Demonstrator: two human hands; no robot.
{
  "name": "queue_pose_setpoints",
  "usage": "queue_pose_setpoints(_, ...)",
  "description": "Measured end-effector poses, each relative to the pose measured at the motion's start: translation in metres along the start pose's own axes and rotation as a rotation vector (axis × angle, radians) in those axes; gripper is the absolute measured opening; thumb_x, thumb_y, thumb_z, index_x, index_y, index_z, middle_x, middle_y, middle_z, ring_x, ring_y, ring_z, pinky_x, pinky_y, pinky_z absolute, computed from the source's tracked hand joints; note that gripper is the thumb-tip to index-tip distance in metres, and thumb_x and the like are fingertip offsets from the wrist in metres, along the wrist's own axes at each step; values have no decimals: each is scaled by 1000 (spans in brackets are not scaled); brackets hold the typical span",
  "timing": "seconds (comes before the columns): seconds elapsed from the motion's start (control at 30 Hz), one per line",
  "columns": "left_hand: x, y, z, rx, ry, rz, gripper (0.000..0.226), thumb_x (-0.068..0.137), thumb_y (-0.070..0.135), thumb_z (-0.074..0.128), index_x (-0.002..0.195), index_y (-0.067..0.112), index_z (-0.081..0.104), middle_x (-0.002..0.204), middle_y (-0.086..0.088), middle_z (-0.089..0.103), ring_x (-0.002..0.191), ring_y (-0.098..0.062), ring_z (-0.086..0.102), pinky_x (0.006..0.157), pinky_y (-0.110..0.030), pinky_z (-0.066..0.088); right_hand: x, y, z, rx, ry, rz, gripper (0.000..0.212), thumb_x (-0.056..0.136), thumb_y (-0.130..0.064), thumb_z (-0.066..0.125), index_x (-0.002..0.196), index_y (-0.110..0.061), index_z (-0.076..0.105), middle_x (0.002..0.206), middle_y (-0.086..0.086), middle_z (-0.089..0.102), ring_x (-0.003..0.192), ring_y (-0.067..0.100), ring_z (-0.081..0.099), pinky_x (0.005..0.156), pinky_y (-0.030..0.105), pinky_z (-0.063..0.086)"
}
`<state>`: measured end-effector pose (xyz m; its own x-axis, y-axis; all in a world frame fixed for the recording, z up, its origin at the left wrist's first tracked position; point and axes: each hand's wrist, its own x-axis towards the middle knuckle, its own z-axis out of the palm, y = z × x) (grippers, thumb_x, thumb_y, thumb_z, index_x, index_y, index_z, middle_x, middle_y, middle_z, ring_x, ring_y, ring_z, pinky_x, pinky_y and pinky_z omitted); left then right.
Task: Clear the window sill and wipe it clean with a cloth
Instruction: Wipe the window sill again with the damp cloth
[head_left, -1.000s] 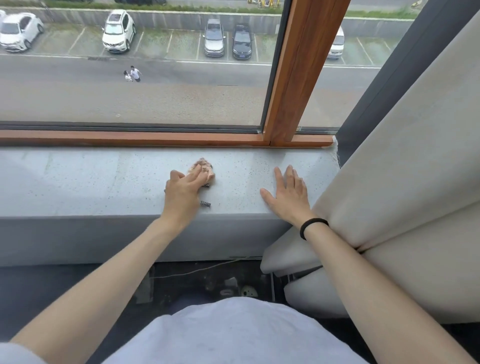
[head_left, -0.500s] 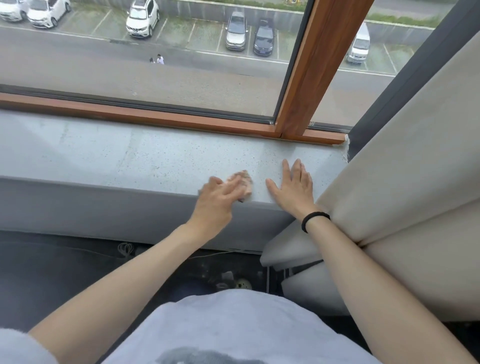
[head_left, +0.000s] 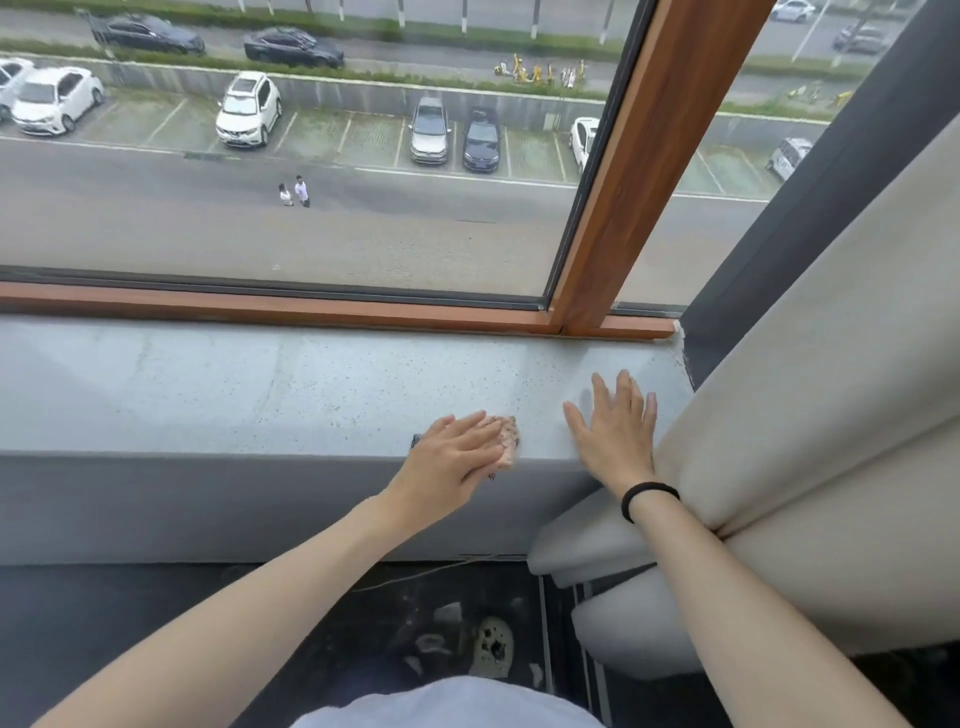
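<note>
Pressing my left hand (head_left: 457, 460) flat on a small crumpled pinkish-tan cloth (head_left: 508, 441); my fingers are straight and laid over it, not curled round. The cloth sits at the front edge of the grey speckled stone window sill (head_left: 234, 384), toward the right end, with a bit over the lip. My right hand (head_left: 615, 431) lies palm down on the sill just beside the cloth, fingers spread, holding nothing. The hands are near each other but not touching. There is a black band (head_left: 649, 499) on my right wrist, and that forearm rests against a pale beige padded panel (head_left: 805, 389). A reddish-brown wooden window frame (head_left: 311, 309) runs along the sill's back edge.
</note>
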<state>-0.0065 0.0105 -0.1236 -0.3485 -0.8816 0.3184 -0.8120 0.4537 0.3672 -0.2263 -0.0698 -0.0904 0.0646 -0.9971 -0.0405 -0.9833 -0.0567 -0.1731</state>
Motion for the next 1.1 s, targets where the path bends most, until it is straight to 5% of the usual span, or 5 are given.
queue_pose_setpoints(0.13,15,-8,0,-65,-124,247,20,94,22,52,103,25,69,136,7,54,130,-22,46,102,-38,42,-23,15,-8,104,242,142,40,96,-21,44,131,-3,46,140,20,35,129,35,29,108,38,22)
queue_pose_setpoints(0.4,26,0,8,17,-178,448,56,64,-17,62,108,17,70,137,2,52,128,-26,48,100,-41,46,-74,59,-1,-56,385,216,10,74,0,58,82,-3,61,83,16,58,81,34,50,79,38,38)
queue_pose_setpoints(0.67,79,58,52,49,-174,540,56,73,-7,38,113,16,68,137,0,53,127,-29,49,97,-37,48,-106,94,-21,-42,330,454,25,78,-2,51,101,-2,62,103,17,57,95,35,49,93,43,39)
queue_pose_setpoints(0.97,123,138,91,420,-206,603,51,69,2,70,119,-3,61,130,-18,56,113,-38,57,89,-42,52,-128,125,-30,-84,265,447,25,77,-4,55,100,-3,64,101,17,58,92,36,53,88,44,43)
queue_pose_setpoints(1.1,122,160,105,511,-248,543,54,78,9,64,130,-2,52,138,-19,48,121,-40,49,94,-45,47,-127,127,-27,-115,269,416,17,72,-2,59,88,-3,65,92,17,58,84,36,54,80,43,45)
